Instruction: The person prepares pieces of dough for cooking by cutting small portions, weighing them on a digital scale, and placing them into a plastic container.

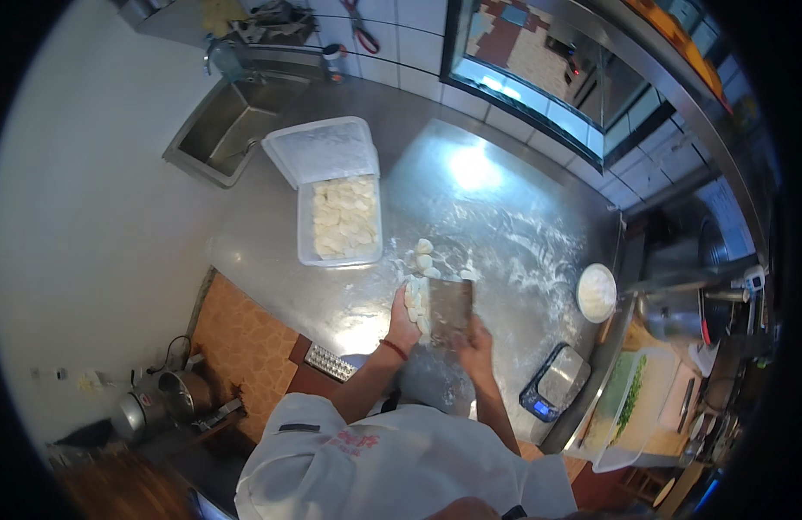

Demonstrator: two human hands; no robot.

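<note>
My right hand (473,343) grips the lower right edge of a blurred, flat rectangular scraper (451,311), probably a dough scraper. Against the scraper's left side lie several pale dough pieces (416,305). My left hand (404,320) cups them from the left, its fingers partly hidden. Beyond my hands, more small dough pieces (425,247) sit in a short line on the floured steel worktop (518,247). At the upper left of them stands a white plastic container (299,227) holding many flat dough pieces (345,218), its lid (323,151) tipped back.
A bowl of white powder (596,292) and a digital scale (557,383) stand at the right. A sink (222,130) is set at the upper left. Past the right edge are a tray of chopped greens (631,403) and a metal pot (670,315).
</note>
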